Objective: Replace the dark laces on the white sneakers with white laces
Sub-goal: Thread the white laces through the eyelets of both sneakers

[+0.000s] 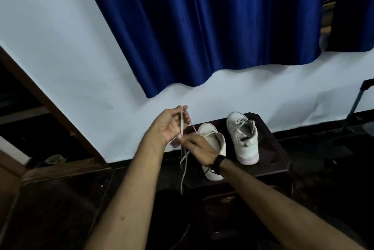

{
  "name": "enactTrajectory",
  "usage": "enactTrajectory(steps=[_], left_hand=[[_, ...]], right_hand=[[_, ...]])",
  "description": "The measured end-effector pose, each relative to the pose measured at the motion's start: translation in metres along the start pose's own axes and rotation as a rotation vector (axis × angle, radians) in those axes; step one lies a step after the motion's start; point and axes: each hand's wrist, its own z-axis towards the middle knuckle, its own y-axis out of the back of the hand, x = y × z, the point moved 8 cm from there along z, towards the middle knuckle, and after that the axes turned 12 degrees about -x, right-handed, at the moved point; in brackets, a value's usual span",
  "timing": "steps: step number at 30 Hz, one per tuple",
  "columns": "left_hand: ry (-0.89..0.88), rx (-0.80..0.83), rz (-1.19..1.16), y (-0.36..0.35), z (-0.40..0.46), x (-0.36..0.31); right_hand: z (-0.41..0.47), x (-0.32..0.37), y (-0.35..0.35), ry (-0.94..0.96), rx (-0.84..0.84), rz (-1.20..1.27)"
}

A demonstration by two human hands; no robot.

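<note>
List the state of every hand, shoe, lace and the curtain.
left hand: raised, fingers curled round the white lace
right hand: pinching the same lace lower down
white lace: held taut between the hands, its ends hanging free
left sneaker: upright on the dark table, partly laced white
right sneaker: upright, laced white
dark lace: loose beside the left sneaker's heel
blue curtain: hanging drawn
</note>
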Motion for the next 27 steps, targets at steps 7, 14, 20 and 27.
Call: enactTrajectory(steps=[7,14,20,27], left_hand=[[-0.044,-0.370,-0.103,0.074,0.022,-0.001],[-0.631,-0.346,0.623,0.033,-0.008,-0.006],[-0.551,0.086,0.856,-0.034,-0.024,0.011],[-0.704,-0.150,0.979,0.012,0.005,-0.003]], right_hand=[[-0.001,-0.002,0.075,-0.231,-0.155,0.361],[0.021,0.018,0.098,-0.038,-0.069,-0.413],[0.024,0.043,0.112,0.101,-0.271,-0.606],[0.014,0.020,0.151,0.022,-0.171,-0.576]])
